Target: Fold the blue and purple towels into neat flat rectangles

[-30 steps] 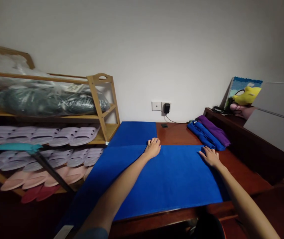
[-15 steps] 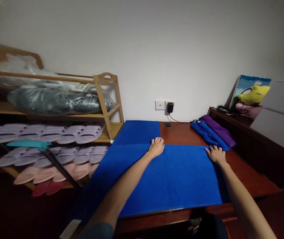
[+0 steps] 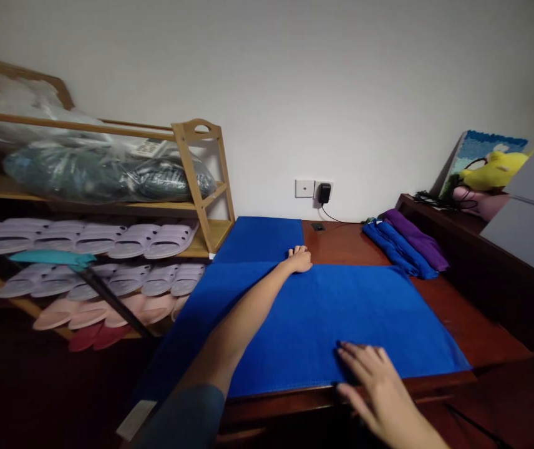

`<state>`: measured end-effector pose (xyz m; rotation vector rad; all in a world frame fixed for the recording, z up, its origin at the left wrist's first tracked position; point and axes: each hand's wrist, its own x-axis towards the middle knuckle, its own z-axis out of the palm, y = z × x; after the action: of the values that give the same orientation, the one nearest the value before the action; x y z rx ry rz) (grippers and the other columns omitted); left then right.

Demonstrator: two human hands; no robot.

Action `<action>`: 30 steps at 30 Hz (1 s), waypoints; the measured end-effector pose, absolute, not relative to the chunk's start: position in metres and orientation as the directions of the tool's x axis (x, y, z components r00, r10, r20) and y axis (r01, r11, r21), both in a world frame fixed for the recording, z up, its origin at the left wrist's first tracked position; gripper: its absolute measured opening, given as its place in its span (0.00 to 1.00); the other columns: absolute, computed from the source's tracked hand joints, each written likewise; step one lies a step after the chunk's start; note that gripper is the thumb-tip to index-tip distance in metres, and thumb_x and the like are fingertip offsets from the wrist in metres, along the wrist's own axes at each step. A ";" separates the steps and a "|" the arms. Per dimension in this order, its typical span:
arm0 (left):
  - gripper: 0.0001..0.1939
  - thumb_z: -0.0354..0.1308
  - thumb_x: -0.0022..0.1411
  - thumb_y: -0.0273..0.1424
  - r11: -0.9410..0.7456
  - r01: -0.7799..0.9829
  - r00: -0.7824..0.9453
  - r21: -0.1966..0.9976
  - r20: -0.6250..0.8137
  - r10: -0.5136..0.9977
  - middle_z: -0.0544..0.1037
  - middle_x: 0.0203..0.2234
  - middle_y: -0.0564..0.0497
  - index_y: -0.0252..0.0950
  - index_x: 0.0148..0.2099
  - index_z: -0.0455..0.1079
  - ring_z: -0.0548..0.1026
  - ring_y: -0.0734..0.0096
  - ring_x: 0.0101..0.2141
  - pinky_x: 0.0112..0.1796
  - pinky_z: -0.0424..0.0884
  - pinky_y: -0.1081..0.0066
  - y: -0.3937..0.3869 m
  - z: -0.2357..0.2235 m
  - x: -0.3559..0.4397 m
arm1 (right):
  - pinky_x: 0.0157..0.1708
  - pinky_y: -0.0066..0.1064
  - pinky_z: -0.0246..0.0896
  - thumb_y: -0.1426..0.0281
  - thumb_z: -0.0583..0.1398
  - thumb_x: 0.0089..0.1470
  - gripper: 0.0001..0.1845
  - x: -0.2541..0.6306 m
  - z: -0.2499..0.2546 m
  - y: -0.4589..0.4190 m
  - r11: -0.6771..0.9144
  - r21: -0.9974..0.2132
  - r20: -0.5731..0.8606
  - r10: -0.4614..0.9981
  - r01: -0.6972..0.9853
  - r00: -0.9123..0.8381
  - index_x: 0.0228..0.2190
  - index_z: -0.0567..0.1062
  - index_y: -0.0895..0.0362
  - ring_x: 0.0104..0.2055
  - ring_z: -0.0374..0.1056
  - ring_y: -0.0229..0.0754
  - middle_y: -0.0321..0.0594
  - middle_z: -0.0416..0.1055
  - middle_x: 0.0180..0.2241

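Across the reddish-brown table (image 3: 337,246), the blue cloth (image 3: 365,312) is lying mostly smooth, its far-left section showing darker. Its near edge is running beside my right hand (image 3: 375,383), which is holding its fingers spread, contact unclear. At the far edge, my left hand (image 3: 299,259) is resting, fingers bent; whether gripping, I cannot tell.

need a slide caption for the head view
Left hand on a blue cloth spread across a reddish-brown table, right hand open at the cloth's near edge.
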<state>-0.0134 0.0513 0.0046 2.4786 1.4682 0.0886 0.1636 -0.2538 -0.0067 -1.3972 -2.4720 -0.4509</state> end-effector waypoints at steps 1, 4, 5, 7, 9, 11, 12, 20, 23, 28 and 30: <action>0.10 0.53 0.59 0.34 -0.447 0.856 0.482 0.259 -0.093 0.871 0.59 0.57 0.41 0.35 0.39 0.70 0.55 0.51 0.57 0.52 0.54 0.54 0.052 0.005 -0.013 | 0.50 0.38 0.56 0.60 0.52 0.60 0.26 0.149 -0.011 -0.263 0.531 0.134 0.409 0.740 0.837 -0.535 0.57 0.63 0.54 0.51 0.62 0.46 0.41 0.65 0.55; 0.09 0.55 0.58 0.35 -0.409 0.867 0.453 0.284 -0.106 0.885 0.62 0.55 0.41 0.36 0.38 0.71 0.57 0.51 0.55 0.50 0.57 0.54 0.054 0.009 -0.011 | 0.46 0.38 0.56 0.68 0.52 0.61 0.20 0.122 -0.026 -0.271 0.525 0.079 0.599 0.654 0.847 -0.461 0.53 0.68 0.59 0.45 0.65 0.46 0.43 0.71 0.47; 0.09 0.56 0.58 0.35 -0.395 0.870 0.440 0.296 -0.103 0.892 0.62 0.54 0.41 0.36 0.38 0.72 0.58 0.50 0.55 0.50 0.57 0.54 0.054 0.010 -0.010 | 0.44 0.39 0.56 0.70 0.51 0.61 0.19 0.117 -0.030 -0.270 0.512 0.054 0.650 0.634 0.857 -0.419 0.51 0.70 0.59 0.43 0.65 0.46 0.44 0.72 0.44; 0.08 0.58 0.57 0.35 -0.370 0.868 0.422 0.331 -0.096 0.902 0.65 0.52 0.41 0.36 0.37 0.72 0.60 0.49 0.54 0.49 0.59 0.54 0.056 0.013 -0.011 | 0.41 0.39 0.56 0.73 0.53 0.60 0.17 0.111 -0.036 -0.269 0.501 0.024 0.702 0.607 0.865 -0.371 0.49 0.72 0.60 0.40 0.65 0.46 0.46 0.72 0.40; 0.07 0.59 0.57 0.34 -0.354 0.852 0.421 0.386 -0.103 0.901 0.71 0.47 0.43 0.35 0.35 0.72 0.65 0.53 0.50 0.48 0.61 0.55 0.060 0.015 -0.012 | 0.38 0.39 0.56 0.74 0.55 0.58 0.16 0.109 -0.040 -0.269 0.499 0.015 0.721 0.595 0.866 -0.355 0.48 0.72 0.60 0.36 0.64 0.44 0.46 0.72 0.35; 0.07 0.59 0.57 0.33 -0.340 0.822 0.434 0.457 -0.118 0.893 0.75 0.40 0.47 0.34 0.35 0.71 0.70 0.60 0.45 0.46 0.64 0.57 0.064 0.016 -0.014 | 0.34 0.37 0.55 0.74 0.57 0.56 0.18 0.109 -0.044 -0.271 0.502 0.007 0.721 0.597 0.865 -0.352 0.49 0.72 0.61 0.32 0.62 0.41 0.44 0.70 0.31; 0.07 0.60 0.58 0.33 -0.331 0.804 0.442 0.494 -0.122 0.889 0.76 0.37 0.49 0.34 0.35 0.71 0.72 0.64 0.42 0.45 0.65 0.59 0.066 0.016 -0.015 | 0.33 0.36 0.55 0.75 0.57 0.56 0.18 0.110 -0.047 -0.273 0.508 0.009 0.714 0.600 0.861 -0.361 0.49 0.71 0.61 0.31 0.61 0.41 0.42 0.69 0.29; 0.04 0.62 0.50 0.23 -0.257 0.580 0.489 0.773 -0.078 0.869 0.77 0.26 0.52 0.34 0.29 0.69 0.74 0.71 0.31 0.32 0.66 0.74 0.068 0.021 -0.020 | 0.27 0.32 0.54 0.80 0.54 0.56 0.25 0.114 -0.055 -0.278 0.554 0.020 0.776 0.516 0.832 -0.362 0.56 0.65 0.63 0.23 0.59 0.36 0.34 0.62 0.20; 0.04 0.60 0.50 0.23 -0.225 0.462 0.529 0.858 -0.063 0.846 0.76 0.27 0.53 0.35 0.30 0.70 0.72 0.74 0.29 0.30 0.65 0.76 0.064 0.033 -0.024 | 0.22 0.30 0.53 0.81 0.58 0.53 0.32 0.113 -0.041 -0.281 0.568 -0.067 0.825 0.494 0.820 -0.274 0.59 0.60 0.62 0.18 0.58 0.33 0.31 0.63 0.18; 0.05 0.61 0.49 0.27 -0.129 0.319 0.601 0.939 -0.095 0.794 0.76 0.27 0.53 0.36 0.32 0.74 0.68 0.76 0.24 0.23 0.59 0.77 0.058 0.068 -0.029 | 0.35 0.30 0.67 0.82 0.60 0.51 0.29 0.125 -0.012 -0.288 0.551 -0.196 0.869 0.480 0.811 -0.116 0.55 0.67 0.55 0.31 0.73 0.38 0.39 0.77 0.35; 0.05 0.61 0.49 0.27 -0.091 0.287 0.617 0.954 -0.111 0.779 0.75 0.26 0.52 0.36 0.33 0.75 0.67 0.77 0.23 0.22 0.58 0.77 0.056 0.082 -0.030 | 0.38 0.28 0.68 0.81 0.61 0.50 0.25 0.136 -0.002 -0.291 0.522 -0.260 0.867 0.496 0.813 -0.041 0.50 0.71 0.53 0.34 0.74 0.39 0.38 0.77 0.38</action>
<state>-0.0303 0.0560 0.0821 1.6628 0.8913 0.5198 0.1358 -0.2910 -0.0018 -1.1160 -1.6948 -0.3702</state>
